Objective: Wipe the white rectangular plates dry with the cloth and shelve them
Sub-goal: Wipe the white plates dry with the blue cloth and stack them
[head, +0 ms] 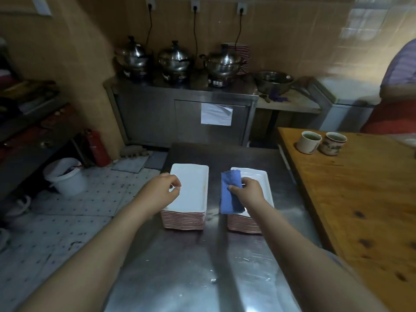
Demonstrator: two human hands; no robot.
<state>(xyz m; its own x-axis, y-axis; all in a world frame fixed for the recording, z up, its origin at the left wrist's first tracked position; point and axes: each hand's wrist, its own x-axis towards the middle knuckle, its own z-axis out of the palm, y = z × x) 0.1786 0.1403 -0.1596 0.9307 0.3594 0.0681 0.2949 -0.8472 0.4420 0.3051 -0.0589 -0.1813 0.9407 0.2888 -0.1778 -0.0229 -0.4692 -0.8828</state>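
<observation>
The right hand pinches the soft blue cloth on the right plate stack, the left hand curls at the rim of the left stack, its hold unclear; the plates seem stiff, slippery, fragile, so grasp the long edges.

white plates with red-striped edges; blue cloth; orange wooden table.

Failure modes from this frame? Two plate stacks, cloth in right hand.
1. Left hand curls only at the rim of the left stack of white rectangular plates; a one-edge lift might slip.
2. That stack sits near the left edge of the stainless steel table; a nudge may tip it off.
3. Right hand grips the blue folded cloth over the right plate stack, possibly dragging its top plate.
</observation>
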